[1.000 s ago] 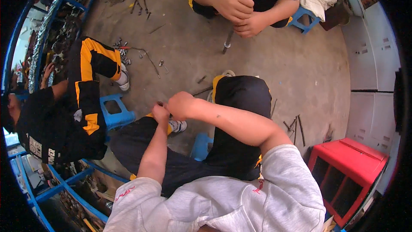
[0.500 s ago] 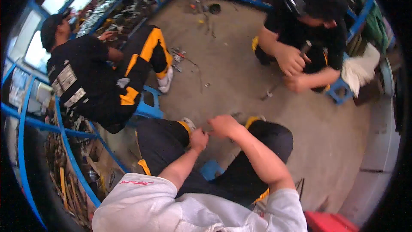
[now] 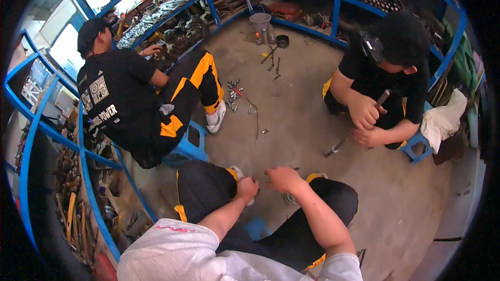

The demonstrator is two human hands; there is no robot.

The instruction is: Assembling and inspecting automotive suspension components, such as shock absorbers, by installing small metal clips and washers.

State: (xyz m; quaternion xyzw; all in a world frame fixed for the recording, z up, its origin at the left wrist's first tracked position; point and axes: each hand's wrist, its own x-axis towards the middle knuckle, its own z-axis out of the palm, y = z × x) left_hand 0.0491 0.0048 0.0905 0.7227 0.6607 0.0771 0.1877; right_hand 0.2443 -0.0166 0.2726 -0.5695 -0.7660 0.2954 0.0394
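Note:
My left hand [image 3: 248, 188] is closed in a fist in front of my left knee. A short way to its right is my right hand [image 3: 284, 180], its fingers curled together and pointing left. A small gap separates the two hands. Anything inside either of them is hidden or too small to name. A small dark piece [image 3: 296, 168] shows just beyond my right hand, and I cannot tell whether it is held or on the floor. My shoes show under both hands.
One person [image 3: 117, 93] sits at the left on a blue stool [image 3: 190, 145], reaching to a shelf. Another person [image 3: 388, 62] at the right grips a metal rod [image 3: 338, 148]. Small metal parts [image 3: 233, 91] lie on the floor; a grey bucket [image 3: 260, 23] stands at the back.
My view has shifted, so the people and floor sit lower in it. My hands are slightly farther apart. The person at the right still grips the rod.

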